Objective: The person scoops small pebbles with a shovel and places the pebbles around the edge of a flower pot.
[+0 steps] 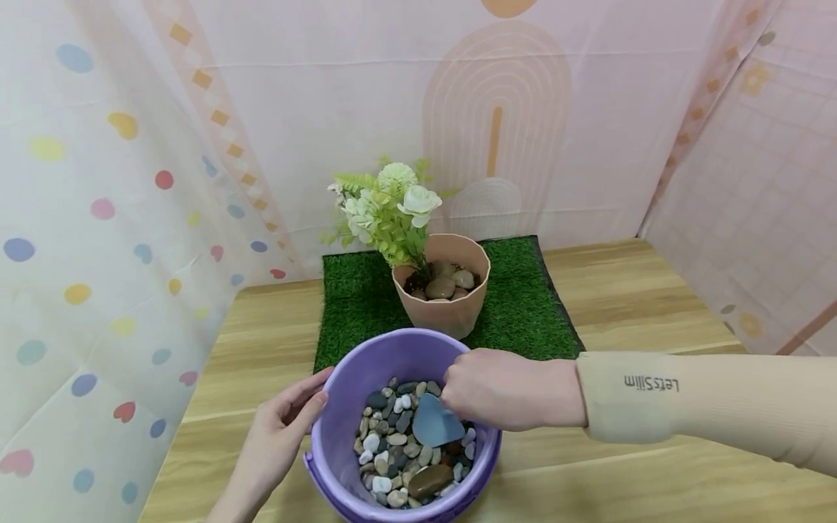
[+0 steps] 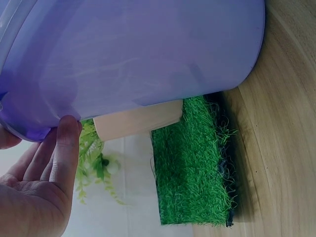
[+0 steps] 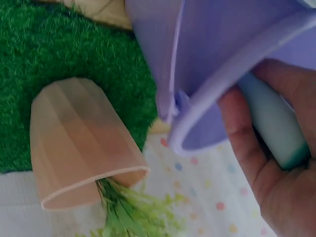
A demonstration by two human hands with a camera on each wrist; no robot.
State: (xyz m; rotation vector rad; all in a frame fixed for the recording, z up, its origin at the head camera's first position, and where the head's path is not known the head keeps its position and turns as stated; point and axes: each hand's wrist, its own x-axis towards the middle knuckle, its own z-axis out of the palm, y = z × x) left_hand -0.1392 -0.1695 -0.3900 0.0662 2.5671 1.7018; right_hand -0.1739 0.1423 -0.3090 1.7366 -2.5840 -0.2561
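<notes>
A purple bucket point(image 1: 340, 428) holds several pebbles point(image 1: 397, 439) and a larger brown stone point(image 1: 430, 481). My left hand point(image 1: 281, 428) grips its rim on the left, the thumb at the edge and the fingers along the outside wall point(image 2: 163, 49). Over the right side of the rim reaches my right hand point(image 1: 487, 392), curled round the handle of a small blue trowel point(image 1: 434, 421). The trowel's blade points down among the pebbles. In the right wrist view, its pale handle point(image 3: 274, 118) lies across the palm.
Behind the bucket, a peach flowerpot point(image 1: 451, 316) with stones and white artificial flowers point(image 1: 418, 203) stands on a green turf mat point(image 1: 530, 312). The mat lies on a wooden table point(image 1: 628, 290). Patterned cloth point(image 1: 340, 94) hangs at the back and sides.
</notes>
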